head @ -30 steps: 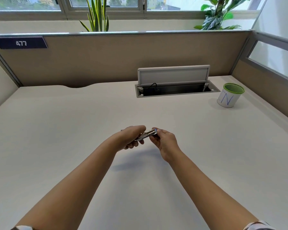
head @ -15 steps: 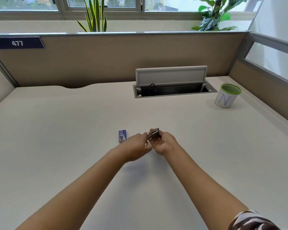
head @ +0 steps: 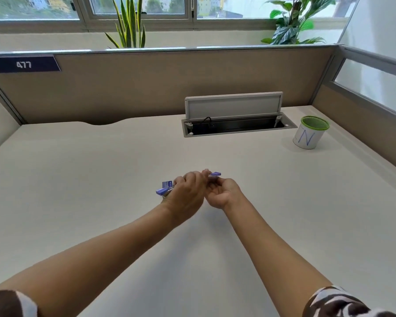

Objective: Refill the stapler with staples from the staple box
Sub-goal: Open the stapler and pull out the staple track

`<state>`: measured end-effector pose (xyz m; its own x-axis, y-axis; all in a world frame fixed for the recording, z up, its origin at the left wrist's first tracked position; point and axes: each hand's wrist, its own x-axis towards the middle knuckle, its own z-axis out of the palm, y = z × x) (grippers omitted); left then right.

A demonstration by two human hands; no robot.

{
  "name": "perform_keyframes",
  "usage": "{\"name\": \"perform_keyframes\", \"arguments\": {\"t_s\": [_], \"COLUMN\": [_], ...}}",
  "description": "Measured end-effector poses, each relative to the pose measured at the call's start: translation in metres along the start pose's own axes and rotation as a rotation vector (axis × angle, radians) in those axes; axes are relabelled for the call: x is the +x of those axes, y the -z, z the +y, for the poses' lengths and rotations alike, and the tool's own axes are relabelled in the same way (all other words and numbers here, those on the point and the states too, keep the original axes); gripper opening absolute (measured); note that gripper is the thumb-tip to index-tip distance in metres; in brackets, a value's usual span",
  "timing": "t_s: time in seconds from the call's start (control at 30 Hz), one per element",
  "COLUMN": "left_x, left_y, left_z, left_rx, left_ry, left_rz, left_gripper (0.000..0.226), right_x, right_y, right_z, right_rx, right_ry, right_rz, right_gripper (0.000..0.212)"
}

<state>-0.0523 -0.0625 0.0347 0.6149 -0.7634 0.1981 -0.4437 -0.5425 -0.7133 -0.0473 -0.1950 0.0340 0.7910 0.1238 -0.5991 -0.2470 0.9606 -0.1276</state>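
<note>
My left hand [head: 188, 191] and my right hand [head: 222, 194] meet just above the middle of the desk around a small purple and metal stapler [head: 215, 174]. The stapler looks spread open. One purple end sticks out past my right fingertips, and another purple end shows left of my left hand. My left hand's fingers curl over its middle and hide it. My right hand pinches the right end from below. The small blue staple box [head: 167, 184] lies on the desk just behind my left hand, partly hidden by it.
A white cup with a green rim [head: 309, 135] stands at the back right. An open cable hatch [head: 236, 126] with its raised lid sits at the back of the desk [head: 101, 179]. Partition walls close off the back and both sides.
The stapler was a closed short bar between my hands. It now spreads wide, with purple ends showing on both sides. My left hand has moved in front of the staple box.
</note>
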Motion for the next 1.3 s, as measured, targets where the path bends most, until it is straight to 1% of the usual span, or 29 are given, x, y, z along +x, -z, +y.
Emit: {"name": "perform_keyframes", "arguments": {"t_s": [0.03,0.07,0.13,0.17,0.2,0.23,0.3,0.33,0.37,0.4,0.47,0.57,0.63,0.7,0.87,1.0,1.13,1.3], "left_x": [0.001,0.003,0.005,0.005,0.006,0.006,0.009,0.01,0.009,0.008,0.007,0.004,0.003,0.001,-0.002,-0.001,0.0,0.004], "left_y": [-0.001,-0.004,0.0,0.003,0.004,0.004,0.004,0.003,0.003,0.003,0.002,-0.002,-0.007,-0.009,-0.012,-0.014,-0.018,-0.019], "left_z": [-0.004,-0.006,-0.012,-0.016,-0.018,-0.019,-0.023,-0.024,-0.025,-0.025,-0.026,-0.026,-0.024,-0.021,-0.01,-0.001,0.004,0.007], "left_rx": [-0.046,-0.081,-0.193,-0.287,-0.444,-0.668,-1.248,-1.508,-1.719,-1.865,-2.046,-2.263,-2.356,-2.389,-2.35,-2.354,-2.34,-2.233], "left_ry": [0.007,0.024,0.084,0.174,0.275,0.362,0.505,0.584,0.668,0.744,0.86,0.929,0.961,0.973,0.964,0.943,0.893,0.854], "left_rz": [0.021,0.057,0.058,0.051,-0.02,-0.119,-0.366,-0.439,-0.485,-0.52,-0.568,-0.615,-0.634,-0.666,-0.748,-0.776,-0.823,-0.854], "left_gripper": [0.073,0.071,0.047,0.043,0.047,0.042,0.017,0.017,0.02,0.022,0.022,0.02,0.021,0.02,0.019,0.017,0.019,0.022], "right_x": [0.001,0.002,0.001,0.0,-0.002,-0.004,-0.006,-0.007,-0.008,-0.008,-0.009,-0.012,-0.014,-0.017,-0.023,-0.028,-0.031,-0.035], "right_y": [-0.002,-0.003,-0.004,-0.004,-0.004,-0.003,-0.001,0.001,0.002,0.004,0.007,0.012,0.014,0.018,0.029,0.039,0.043,0.045], "right_z": [-0.002,-0.004,-0.007,-0.008,-0.008,-0.009,-0.01,-0.01,-0.011,-0.011,-0.012,-0.015,-0.016,-0.018,-0.025,-0.031,-0.037,-0.039], "right_rx": [-0.011,-0.039,-0.149,-0.204,-0.246,-0.281,-0.325,-0.342,-0.357,-0.371,-0.404,-0.428,-0.445,-0.506,-0.673,-0.768,-0.681,-0.483], "right_ry": [0.026,0.057,0.118,0.132,0.133,0.129,0.123,0.122,0.12,0.118,0.109,0.1,0.108,0.136,0.246,0.321,0.349,0.272], "right_rz": [-0.008,-0.008,0.011,0.016,0.013,0.01,-0.001,-0.007,-0.009,-0.014,-0.022,-0.033,-0.043,-0.042,-0.001,0.032,0.026,-0.035], "right_gripper": [0.036,0.039,0.043,0.044,0.044,0.043,0.042,0.042,0.042,0.042,0.042,0.039,0.037,0.037,0.033,0.032,0.028,0.031]}}
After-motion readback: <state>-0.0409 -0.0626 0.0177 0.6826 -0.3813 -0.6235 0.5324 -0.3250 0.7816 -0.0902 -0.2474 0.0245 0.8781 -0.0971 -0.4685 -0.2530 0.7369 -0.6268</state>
